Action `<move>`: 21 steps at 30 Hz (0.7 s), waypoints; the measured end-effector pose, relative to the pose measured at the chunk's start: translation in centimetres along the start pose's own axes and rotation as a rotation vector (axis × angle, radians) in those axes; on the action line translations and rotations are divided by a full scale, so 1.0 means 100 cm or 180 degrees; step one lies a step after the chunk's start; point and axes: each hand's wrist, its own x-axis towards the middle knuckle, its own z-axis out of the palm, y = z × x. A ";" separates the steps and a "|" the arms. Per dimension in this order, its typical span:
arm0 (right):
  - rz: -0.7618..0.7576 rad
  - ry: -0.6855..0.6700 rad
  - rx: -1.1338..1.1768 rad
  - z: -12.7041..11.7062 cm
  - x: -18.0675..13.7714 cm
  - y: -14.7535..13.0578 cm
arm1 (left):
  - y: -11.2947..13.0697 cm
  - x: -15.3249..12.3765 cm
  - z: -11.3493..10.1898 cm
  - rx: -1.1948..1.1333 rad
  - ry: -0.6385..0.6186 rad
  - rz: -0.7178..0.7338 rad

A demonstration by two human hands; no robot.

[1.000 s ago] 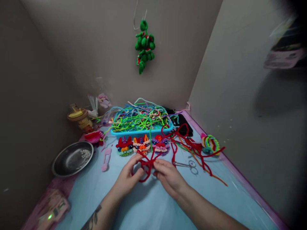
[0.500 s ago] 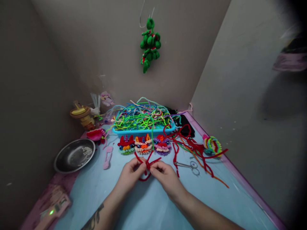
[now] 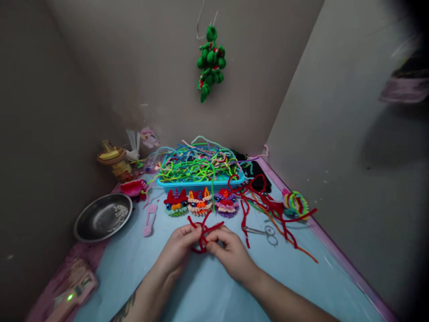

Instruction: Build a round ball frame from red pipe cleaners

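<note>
The left hand [image 3: 179,247] and right hand [image 3: 231,251] both pinched bent red pipe cleaners [image 3: 214,227] over the table [image 3: 208,290], between its left and right edges, with scissors [image 3: 260,231] lying nearer the right edge.

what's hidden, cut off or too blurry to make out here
In the head view:
Red strands: gripped parts, hidden by left hand and right hand.
Floor of the tray: under coloured strands.
White bits in bowl: too small.
Pink item on wall: blurred, cut off by right edge.
</note>
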 end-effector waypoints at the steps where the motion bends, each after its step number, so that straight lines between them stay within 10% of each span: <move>1: -0.0071 -0.0021 0.0080 0.000 0.000 0.001 | 0.001 0.000 0.000 -0.0079 -0.0039 -0.0024; 11: -0.0772 -0.0536 0.0147 -0.010 0.000 -0.006 | 0.019 0.002 -0.012 -0.0363 0.0161 0.0145; 21: -0.0333 0.0583 -0.0141 -0.017 0.005 0.007 | 0.017 -0.001 -0.013 0.0971 -0.0134 0.0375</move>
